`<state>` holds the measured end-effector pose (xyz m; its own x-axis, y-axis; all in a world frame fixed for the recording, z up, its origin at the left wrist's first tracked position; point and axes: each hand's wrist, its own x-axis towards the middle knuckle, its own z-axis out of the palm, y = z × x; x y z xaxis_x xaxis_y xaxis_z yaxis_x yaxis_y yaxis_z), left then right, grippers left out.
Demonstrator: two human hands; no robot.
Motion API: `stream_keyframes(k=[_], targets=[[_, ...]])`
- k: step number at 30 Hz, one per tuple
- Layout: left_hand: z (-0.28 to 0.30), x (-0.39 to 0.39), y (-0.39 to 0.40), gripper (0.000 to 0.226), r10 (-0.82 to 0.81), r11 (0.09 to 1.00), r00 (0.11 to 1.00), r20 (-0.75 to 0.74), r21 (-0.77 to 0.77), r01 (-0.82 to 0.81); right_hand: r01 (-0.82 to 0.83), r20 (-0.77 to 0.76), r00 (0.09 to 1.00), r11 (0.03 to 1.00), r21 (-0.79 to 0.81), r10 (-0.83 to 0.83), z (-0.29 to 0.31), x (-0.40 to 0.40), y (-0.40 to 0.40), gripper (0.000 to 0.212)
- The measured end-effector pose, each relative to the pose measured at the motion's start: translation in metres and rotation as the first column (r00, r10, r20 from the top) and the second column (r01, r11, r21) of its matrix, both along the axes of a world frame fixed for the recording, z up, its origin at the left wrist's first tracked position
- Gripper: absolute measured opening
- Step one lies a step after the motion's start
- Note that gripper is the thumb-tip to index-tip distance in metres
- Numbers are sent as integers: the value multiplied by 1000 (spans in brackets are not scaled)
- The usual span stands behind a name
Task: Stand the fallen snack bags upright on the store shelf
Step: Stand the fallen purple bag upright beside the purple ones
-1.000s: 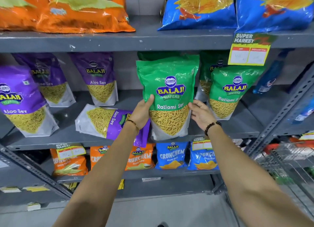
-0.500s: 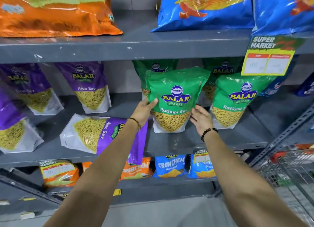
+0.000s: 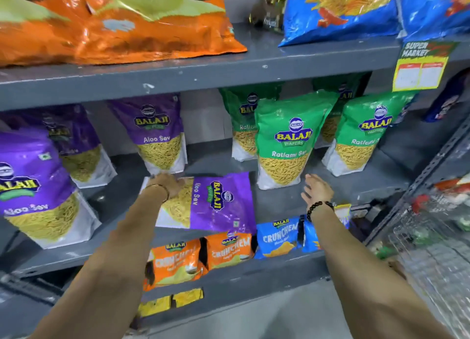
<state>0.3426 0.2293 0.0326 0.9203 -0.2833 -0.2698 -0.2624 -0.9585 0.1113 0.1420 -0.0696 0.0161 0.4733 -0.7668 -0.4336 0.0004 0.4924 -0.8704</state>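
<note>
A purple Aloo Sev bag (image 3: 218,201) lies flat on its side at the front of the grey middle shelf (image 3: 356,186). My left hand (image 3: 167,186) is on the bag's left end, fingers curled over its edge. A green Ratlami Sev bag (image 3: 287,145) stands upright just right of the fallen bag. My right hand (image 3: 316,191) hovers with fingers spread beside the green bag's lower right corner, holding nothing and not touching it.
Upright purple bags (image 3: 160,135) stand left and behind, more green bags (image 3: 361,138) to the right. Large orange (image 3: 114,26) and blue (image 3: 338,10) bags fill the top shelf. Small Crunchem packs (image 3: 229,249) sit below. A wire cart (image 3: 432,237) is at right.
Both hands let go of the green Ratlami Sev bag, which now stands on the shelf. My left hand moved left onto the fallen purple bag; my right hand drew back, open.
</note>
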Motion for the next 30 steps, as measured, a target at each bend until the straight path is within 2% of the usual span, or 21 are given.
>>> stream_keyframes(k=[3,7,9,12,16,21,24,27,30], targets=[[5,-11,11,48,-105,994,994,6,24,105,107,-70,992,994,25,-105,-12,-11,49,22],[9,-28,27,53,-154,985,986,59,84,149,20,-284,958,1000,-17,-24,-26,-21,117,18],[6,-34,37,65,-98,995,993,68,14,97,-114,-253,958,988,104,137,-30,-17,152,17],[3,-40,50,77,26,984,1000,-10,-174,-28,-252,-180,934,927,277,308,-27,0,196,29],[6,-48,61,86,63,980,995,-73,-185,-75,-306,-106,925,881,362,365,-19,21,230,18],[7,-52,73,81,62,948,987,-146,-300,-104,-355,-36,921,872,336,389,-20,21,234,20],[6,-51,86,73,64,834,962,-266,-515,-198,-483,94,875,840,248,475,-15,21,231,9],[9,-53,104,45,-30,655,922,-386,-704,-273,-542,239,829,831,122,506,2,29,219,5],[17,-60,126,28,-177,579,891,-419,-776,-250,-671,308,698,740,-31,646,30,35,201,12]])
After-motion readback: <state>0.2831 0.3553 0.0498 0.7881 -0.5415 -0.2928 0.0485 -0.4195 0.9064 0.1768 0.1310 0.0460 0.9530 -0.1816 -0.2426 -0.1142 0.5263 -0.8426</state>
